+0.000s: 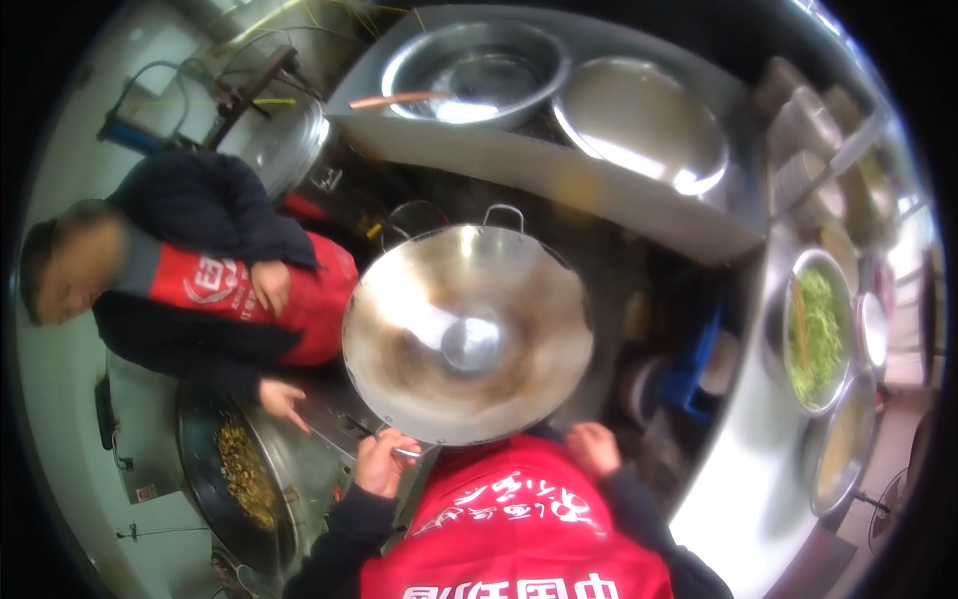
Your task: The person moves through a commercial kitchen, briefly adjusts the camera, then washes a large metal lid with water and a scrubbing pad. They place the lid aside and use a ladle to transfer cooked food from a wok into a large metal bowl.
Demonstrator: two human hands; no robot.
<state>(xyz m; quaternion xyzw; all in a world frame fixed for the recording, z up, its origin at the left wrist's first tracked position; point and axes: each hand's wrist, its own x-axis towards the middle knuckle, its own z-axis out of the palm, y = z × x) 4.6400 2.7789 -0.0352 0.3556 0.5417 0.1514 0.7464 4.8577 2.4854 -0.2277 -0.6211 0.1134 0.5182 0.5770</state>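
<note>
My left hand (382, 458) is closed around the near metal loop handle of a large steel wok (524, 314). The wok is in front of my red apron with its hollow side facing up. Brown heat stains ring its inside, and a bright round patch shows at its bottom. A second loop handle (503, 210) stands out from the far rim. Close to my waist, my right hand (593, 449) is curled just beyond the wok's right near edge, with no object visible in it. Its fingertips are partly hidden.
At left stands a co-worker in a red apron (329, 299), one hand (283, 403) pointing down near a dark wok of cooked food (243, 472). Two wide metal basins (475, 71) (640, 112) occupy the far counter. Shredded green vegetables (817, 337) fill a bowl on the right counter (737, 479).
</note>
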